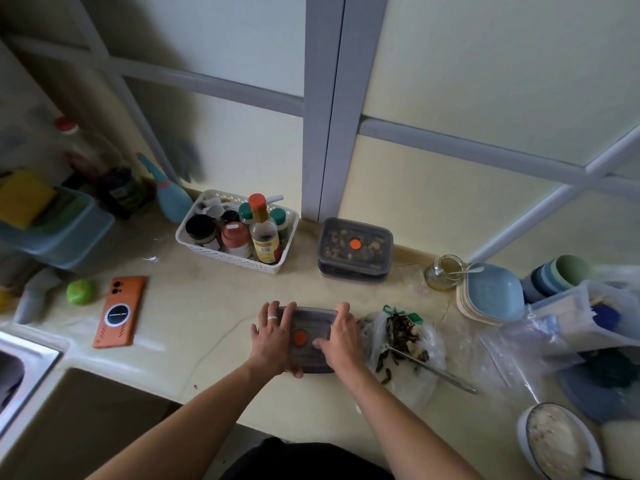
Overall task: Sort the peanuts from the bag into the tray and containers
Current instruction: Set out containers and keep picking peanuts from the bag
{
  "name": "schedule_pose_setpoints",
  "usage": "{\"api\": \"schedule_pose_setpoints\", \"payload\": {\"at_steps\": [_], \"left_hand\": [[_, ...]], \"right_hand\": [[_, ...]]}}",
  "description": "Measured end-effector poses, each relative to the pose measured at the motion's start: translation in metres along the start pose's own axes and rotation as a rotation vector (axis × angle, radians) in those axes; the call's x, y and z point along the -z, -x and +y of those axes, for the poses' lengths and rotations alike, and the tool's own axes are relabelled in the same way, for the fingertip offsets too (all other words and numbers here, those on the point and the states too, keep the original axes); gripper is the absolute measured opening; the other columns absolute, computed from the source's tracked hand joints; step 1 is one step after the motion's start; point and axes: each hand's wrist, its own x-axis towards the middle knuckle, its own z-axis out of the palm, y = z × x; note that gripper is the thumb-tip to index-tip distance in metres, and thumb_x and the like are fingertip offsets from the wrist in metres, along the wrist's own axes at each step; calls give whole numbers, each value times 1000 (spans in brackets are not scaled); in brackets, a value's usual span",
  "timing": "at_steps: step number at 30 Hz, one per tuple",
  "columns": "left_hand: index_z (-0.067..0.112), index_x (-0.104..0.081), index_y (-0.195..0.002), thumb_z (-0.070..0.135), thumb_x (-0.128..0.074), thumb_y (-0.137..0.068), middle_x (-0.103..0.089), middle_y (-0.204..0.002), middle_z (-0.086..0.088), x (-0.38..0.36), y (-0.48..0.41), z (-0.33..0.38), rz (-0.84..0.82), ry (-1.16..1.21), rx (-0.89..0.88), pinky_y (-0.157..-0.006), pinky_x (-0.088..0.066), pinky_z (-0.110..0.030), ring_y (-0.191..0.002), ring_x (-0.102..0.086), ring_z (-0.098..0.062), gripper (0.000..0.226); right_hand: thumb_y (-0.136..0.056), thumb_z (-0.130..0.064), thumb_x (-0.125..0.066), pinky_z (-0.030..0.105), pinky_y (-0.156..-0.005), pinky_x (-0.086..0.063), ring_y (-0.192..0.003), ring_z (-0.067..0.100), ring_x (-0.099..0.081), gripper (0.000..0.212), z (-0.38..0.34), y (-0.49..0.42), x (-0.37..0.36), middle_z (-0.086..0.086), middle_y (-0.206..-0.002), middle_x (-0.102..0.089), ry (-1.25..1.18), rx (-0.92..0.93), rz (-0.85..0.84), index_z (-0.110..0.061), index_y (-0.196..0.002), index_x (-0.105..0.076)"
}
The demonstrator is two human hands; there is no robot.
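Pressing on the lidded grey container (313, 318) on the surface (207, 327), left hand (273, 336) and right hand (341, 341) lie flat, fingers straight, hiding its contents; bag (401, 337) just right holds dark, indistinct scraps; a second lidded container (355, 247) stands beyond

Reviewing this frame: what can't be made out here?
- Contents of the grey container: head view, hidden by its lid and by the left hand and right hand lying on it.
- What is in the bag: the dark and pale bits are too small to tell peanuts from shells.
- Bowl: cut off by the bottom edge.
- Red-capped bottle, far left: blurred, label unreadable.
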Motion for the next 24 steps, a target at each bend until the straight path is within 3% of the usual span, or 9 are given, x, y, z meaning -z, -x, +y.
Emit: {"api": "schedule_pose_setpoints", "payload": {"at_steps": [4, 9, 13, 16, 18, 20, 24], "left_hand": [[28, -11, -150, 62, -82, -67, -18, -153, -8, 0, 0, 1, 110, 4, -37, -120, -27, -51, -147, -15, -34, 114], [25, -32, -138, 56, -64, -80, -38, -137, -1, 18, -2, 9, 171, 23, -44, -108, -34, -42, -128, -34, -26, 73], [26, -38, -127, 45, -71, -81, -53, -126, 0, 38, -6, 8, 156, 12, -37, -94, -42, -39, -117, -45, -24, 60], [26, -56, -115, 47, -79, -77, -61, -113, 3, 59, -11, 0, 63, 70, -58, -87, -46, -36, -108, -53, -21, 49], [25, -63, -98, 43, -79, -79, -65, -101, 3, 74, -13, -6, -7, 162, -65, -75, -45, -31, -97, -57, -19, 31], [24, -61, -85, 42, -79, -80, -64, -89, 4, 85, -14, -14, -75, 296, -52, -66, -41, -29, -87, -57, -19, 26], [10, -61, -90, 37, -73, -91, -59, -83, -4, 90, -11, -42, -105, 763, 128, -59, -40, -28, -72, -52, -18, 30]], "right_hand": [[-76, -35, -90, 30, -72, -43, -105, 22, -61, 71, 8, -3, 7, 1, -120, -60, -58, 16, -58, -25, -114, -31], [-75, -39, -89, 34, -83, -51, -108, 22, -59, 73, 12, -11, 10, -1, -121, -58, -187, -21, -156, -29, -117, -31], [-88, -62, -68, 34, -77, -48, -98, 19, -61, 53, 13, -15, 17, -4, -108, -64, -377, -110, -150, -22, -116, -47], [-97, -65, -51, 38, -81, -53, -86, 20, -65, 49, 13, -15, 18, -4, -87, -69, -417, -83, -55, -18, -90, -63], [-99, -64, -48, 38, -77, -52, -77, 18, -65, 53, 10, -14, 16, -3, -75, -68, -457, -77, -19, -18, -76, -62], [-101, -61, -46, 38, -72, -51, -73, 18, -64, 54, 4, -13, 16, -2, -70, -66, -520, -94, 42, -17, -72, -60], [-108, -42, -40, 35, -68, -42, -77, 24, -60, 46, -2, -17, 16, 4, -81, -67, -482, -166, 71, -13, -81, -63]]}}
